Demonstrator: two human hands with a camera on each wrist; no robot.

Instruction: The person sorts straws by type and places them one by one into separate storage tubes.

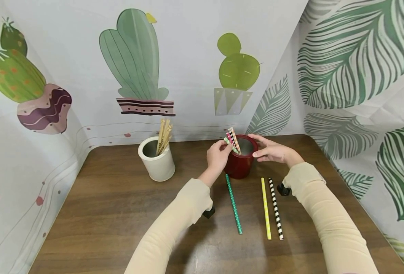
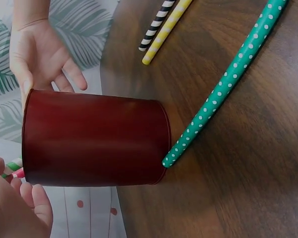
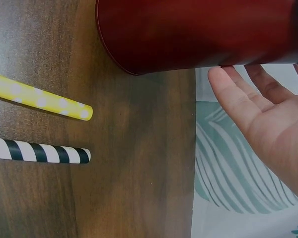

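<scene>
A dark red cylindrical holder (image 1: 239, 165) stands upright on the table with several patterned paper straws (image 1: 233, 139) leaning at the left of its mouth. My left hand (image 1: 219, 155) is at the holder's left rim, its thumb and finger pinching a green-and-white striped straw (image 2: 13, 166). A pink straw (image 2: 19, 173) shows beside it. My right hand (image 1: 273, 151) touches the holder's right side with fairly straight fingertips (image 3: 219, 74). On the table in front lie a green dotted straw (image 1: 234, 203), a yellow dotted straw (image 1: 266, 208) and a black-and-white striped straw (image 1: 276, 208).
To the left a cream holder (image 1: 160, 167) stands with several tan sticks or straws (image 1: 163, 137) in it. The brown wooden table (image 1: 112, 213) meets a printed cloth backdrop (image 1: 188, 76) along its back edge.
</scene>
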